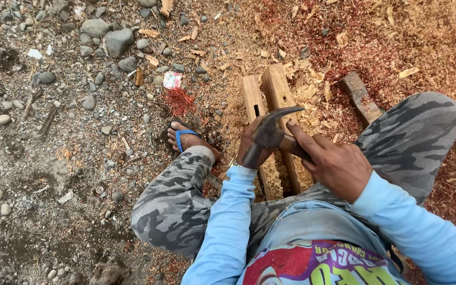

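Gripping the dark steel claw hammer by its wooden handle, the right hand poises it over two pale slotted wooden planks on the sawdust-strewn ground. The left hand, grip unclear, sits just beneath; a glancing blow could probably strike its fingers.

Right hand grips claw hammer — over wooden pieces.
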